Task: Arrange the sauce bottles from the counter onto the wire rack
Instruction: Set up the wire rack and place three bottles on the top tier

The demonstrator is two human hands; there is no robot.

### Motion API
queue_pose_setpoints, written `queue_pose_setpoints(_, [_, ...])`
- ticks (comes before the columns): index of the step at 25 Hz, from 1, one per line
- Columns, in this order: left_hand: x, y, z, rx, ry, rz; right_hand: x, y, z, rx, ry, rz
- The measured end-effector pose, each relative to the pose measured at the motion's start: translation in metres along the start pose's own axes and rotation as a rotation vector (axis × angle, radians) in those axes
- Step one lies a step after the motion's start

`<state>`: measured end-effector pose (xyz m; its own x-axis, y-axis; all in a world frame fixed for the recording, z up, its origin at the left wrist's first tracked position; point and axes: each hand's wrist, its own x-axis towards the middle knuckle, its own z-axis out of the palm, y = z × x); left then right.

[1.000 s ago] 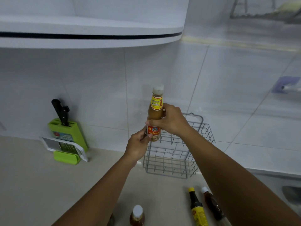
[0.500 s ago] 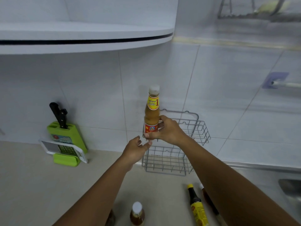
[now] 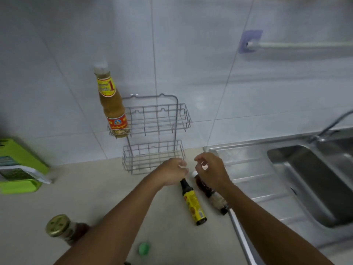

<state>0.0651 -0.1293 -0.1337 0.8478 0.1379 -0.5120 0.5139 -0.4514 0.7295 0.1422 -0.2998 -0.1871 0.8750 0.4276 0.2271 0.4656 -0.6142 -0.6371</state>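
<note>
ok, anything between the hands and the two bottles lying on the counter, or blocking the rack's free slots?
Nothing visible. The left hand is at the neck of the yellow-label bottle and the right hand is over the brown bottle. On the wire rack, only the upper tier's left end is taken, by the orange sauce bottle.

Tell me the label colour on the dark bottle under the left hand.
Yellow label, head view.
</note>
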Motion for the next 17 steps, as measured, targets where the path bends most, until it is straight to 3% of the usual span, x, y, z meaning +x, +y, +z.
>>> queue_pose_setpoints(3, [0.042,-0.033,0.070,-0.056,0.041,-0.150,-0.022,0.043,0.004,-0.178,-0.314,0.362])
queue_pose_setpoints(6, [0.064,-0.061,0.114,-0.096,0.199,-0.280,-0.039,0.064,0.006,-0.324,-0.485,0.466])
queue_pose_setpoints(12, [0.083,-0.076,0.148,-0.166,0.281,-0.404,-0.043,0.086,0.014,-0.376,-0.495,0.457])
queue_pose_setpoints(17, [0.053,-0.054,0.132,-0.324,0.296,-0.254,-0.041,0.087,-0.012,0.005,-0.366,0.487])
